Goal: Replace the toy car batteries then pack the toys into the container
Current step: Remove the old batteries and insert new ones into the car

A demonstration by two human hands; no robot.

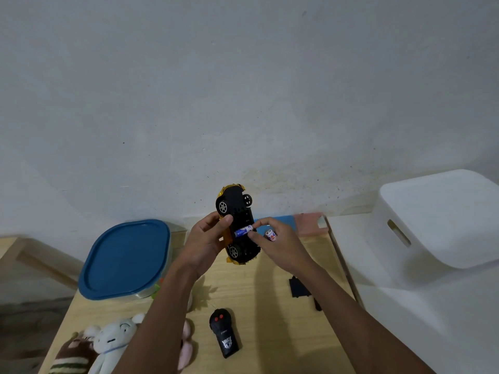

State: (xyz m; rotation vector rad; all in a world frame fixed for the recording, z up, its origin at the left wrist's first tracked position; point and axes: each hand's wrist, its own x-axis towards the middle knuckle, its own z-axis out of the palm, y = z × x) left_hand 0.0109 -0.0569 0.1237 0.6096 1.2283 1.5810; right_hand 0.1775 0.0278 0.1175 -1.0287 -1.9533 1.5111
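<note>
Overhead, left hand (208, 238) grips upturned toy car (237, 228) — right hand (278, 242) pinches blue battery (243, 231).

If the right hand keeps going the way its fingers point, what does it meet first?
Likely the blue cylindrical battery its fingers already pinch, pressing it into the black underside of the yellow toy car held by the left hand. Depth is uncertain.

wall (243, 90): grey-white, speckled | table (270, 306): light wood | white stool (445, 220): right of table
</note>
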